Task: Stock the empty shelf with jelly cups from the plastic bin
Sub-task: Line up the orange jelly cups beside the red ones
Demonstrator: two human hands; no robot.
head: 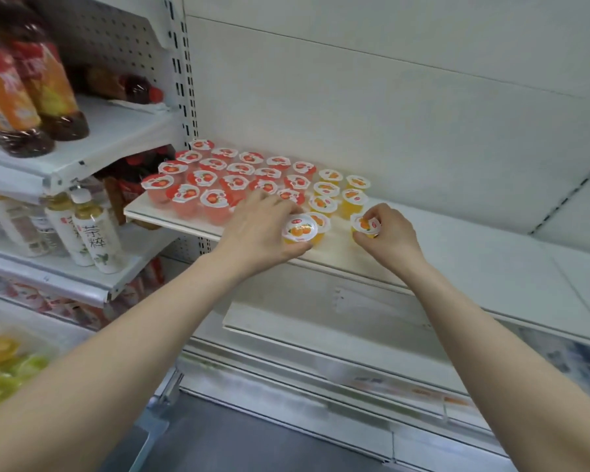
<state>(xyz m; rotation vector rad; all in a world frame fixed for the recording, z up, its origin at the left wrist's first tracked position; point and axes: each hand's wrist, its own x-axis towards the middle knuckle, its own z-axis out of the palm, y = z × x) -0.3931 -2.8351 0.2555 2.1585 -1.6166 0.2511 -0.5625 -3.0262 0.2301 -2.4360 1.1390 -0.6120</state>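
Observation:
On the white shelf (457, 253) stand several red jelly cups (215, 180) in rows at the left, with several orange jelly cups (326, 189) beside them. My left hand (259, 229) grips an orange jelly cup (298, 229) at the shelf's front, next to another orange cup (321, 221). My right hand (389, 233) pinches a second orange jelly cup (365, 224) a little to the right, near the front edge. The plastic bin (11, 356) shows at the lower left with orange and green cups inside.
Drink bottles (28, 86) stand on the upper left shelf, and pale tea bottles (92, 229) on the shelf below. An upright slotted post (184, 80) divides the two shelf bays. The right part of the white shelf carries nothing. A lower white shelf (321, 325) juts out beneath.

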